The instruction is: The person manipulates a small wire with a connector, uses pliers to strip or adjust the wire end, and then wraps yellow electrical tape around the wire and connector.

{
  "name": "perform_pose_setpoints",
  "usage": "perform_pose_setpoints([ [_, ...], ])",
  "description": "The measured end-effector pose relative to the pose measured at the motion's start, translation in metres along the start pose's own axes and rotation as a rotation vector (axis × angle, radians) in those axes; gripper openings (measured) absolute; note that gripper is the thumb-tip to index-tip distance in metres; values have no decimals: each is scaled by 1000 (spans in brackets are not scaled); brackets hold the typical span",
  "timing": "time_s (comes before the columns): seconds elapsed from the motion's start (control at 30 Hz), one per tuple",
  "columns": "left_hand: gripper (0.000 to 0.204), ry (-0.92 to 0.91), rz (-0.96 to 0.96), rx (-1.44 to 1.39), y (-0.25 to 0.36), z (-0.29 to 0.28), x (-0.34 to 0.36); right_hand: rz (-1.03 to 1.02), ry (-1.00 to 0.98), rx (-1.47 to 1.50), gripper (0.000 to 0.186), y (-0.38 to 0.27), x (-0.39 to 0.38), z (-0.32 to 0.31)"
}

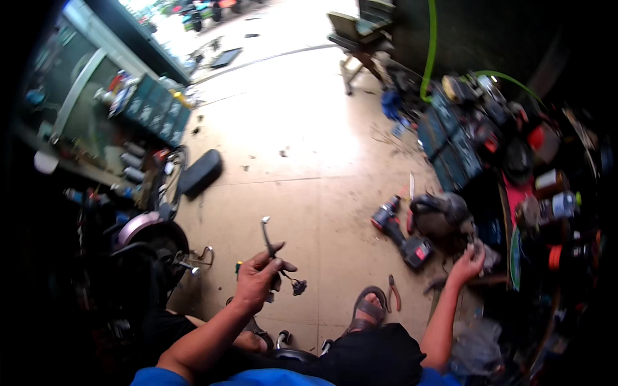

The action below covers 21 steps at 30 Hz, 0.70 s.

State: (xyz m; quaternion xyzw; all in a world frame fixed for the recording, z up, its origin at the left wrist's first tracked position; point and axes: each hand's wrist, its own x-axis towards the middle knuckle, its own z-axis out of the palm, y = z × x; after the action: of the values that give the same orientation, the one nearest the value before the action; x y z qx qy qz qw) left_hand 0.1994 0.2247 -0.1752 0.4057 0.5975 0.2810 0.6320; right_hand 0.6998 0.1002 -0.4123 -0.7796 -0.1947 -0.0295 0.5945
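My left hand (pixel 257 280) is closed around a short dark wiring lead (pixel 268 236), held over the floor in front of me. One end of the lead sticks up past my fingers and has a small white tip. From the other side of the hand hangs a black plug connector (pixel 298 287) on thin wires. Out to the right, my right hand (pixel 468 264) is among the clutter beside a dark rounded machine part or bag (pixel 441 213). Its fingers are drawn together at the tips; blur hides what they hold.
A cordless impact driver (pixel 402 233) and pliers (pixel 394 294) lie on the tiled floor (pixel 290 193). Teal drawer boxes (pixel 447 143) and bottles (pixel 560 206) crowd the right. At left are a wheel-like part (pixel 151 238) and a black seat pad (pixel 201 174). A chair (pixel 360 35) stands far off.
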Motion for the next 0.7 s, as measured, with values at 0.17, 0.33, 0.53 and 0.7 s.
perform_pose_setpoints([
  [0.17, 34, -76, 133, -105, 60, -60, -62, 117, -459, 266, 19, -128, -60, 36],
  [0.33, 30, -61, 355, -190, 69, -128, -130, 5, -1015, 429, 18, -332, -107, 71],
  [0.53, 29, 5, 529, -267, 88, -189, -216, -261, -1803, 457, 31, -560, -221, 61],
  [0.7, 24, 98, 653, -284, 62, -213, -240, -564, -1994, 518, 40, -664, -342, 41],
])
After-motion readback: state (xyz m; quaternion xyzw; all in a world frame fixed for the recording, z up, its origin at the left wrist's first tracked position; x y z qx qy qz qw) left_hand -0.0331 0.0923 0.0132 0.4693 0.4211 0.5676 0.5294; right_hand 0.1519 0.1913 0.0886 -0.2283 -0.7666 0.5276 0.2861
